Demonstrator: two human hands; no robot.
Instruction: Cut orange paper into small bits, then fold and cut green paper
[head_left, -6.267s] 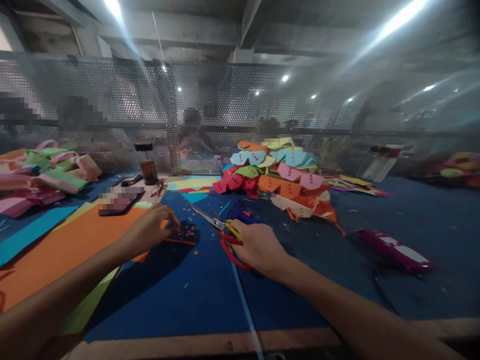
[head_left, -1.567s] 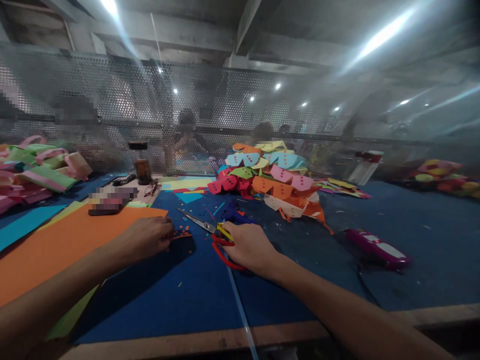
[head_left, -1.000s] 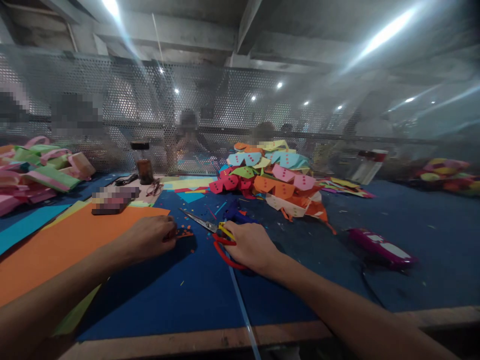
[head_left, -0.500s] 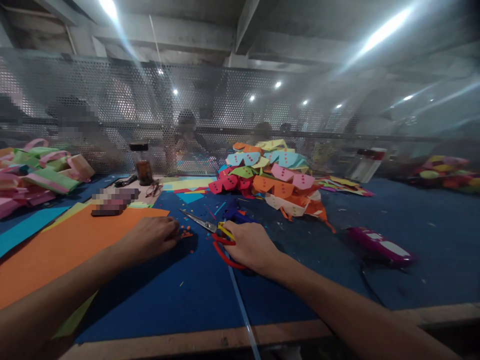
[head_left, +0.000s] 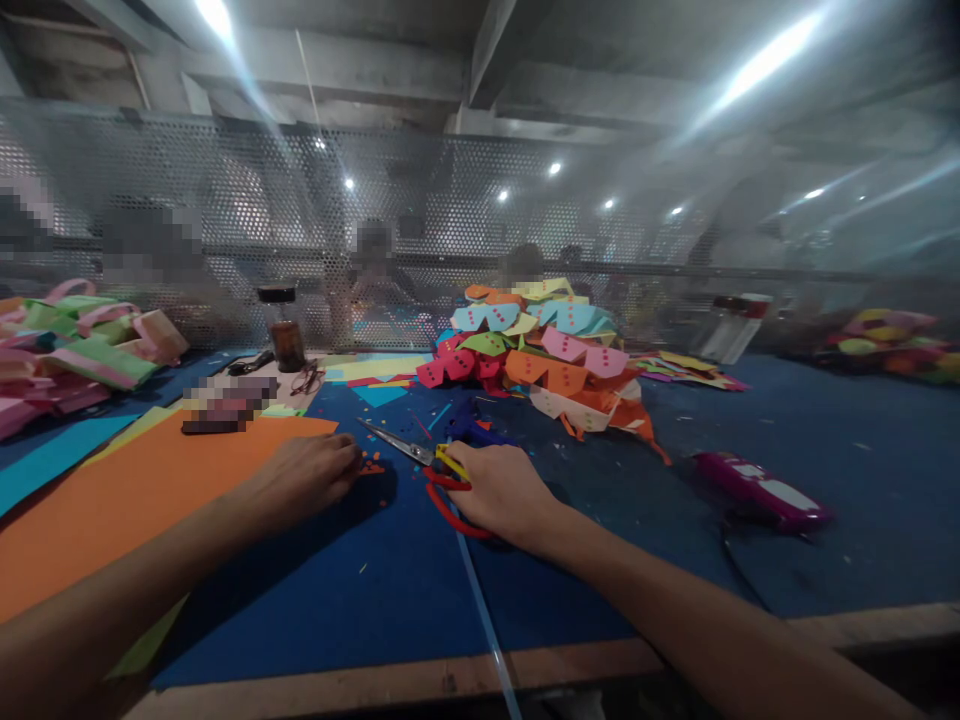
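My right hand (head_left: pixel 506 495) is closed round the handles of a pair of scissors (head_left: pixel 448 485), one red and one yellow. Their metal blades point left and away from me, above the blue tabletop (head_left: pixel 360 610). My left hand (head_left: pixel 322 470) rests at the right edge of a large orange paper sheet (head_left: pixel 165 480), its fingers curled in. Whatever those fingers may hold is hidden. Small orange paper scraps (head_left: pixel 373 464) lie just right of them. Behind the scissors sits a dark blue tool (head_left: pixel 476 428), its shape partly covered.
A pile of colourful paper glasses (head_left: pixel 555 365) stands at the back centre. Folded paper pieces (head_left: pixel 97 345) are heaped at left, near a lidded jar (head_left: pixel 285 330). A purple device (head_left: pixel 761 490) with a cord lies right. Perforated metal screening (head_left: pixel 420 190) borders the back.
My left hand has shifted very slightly at the fingers. The right hand and the scissors stay in place.
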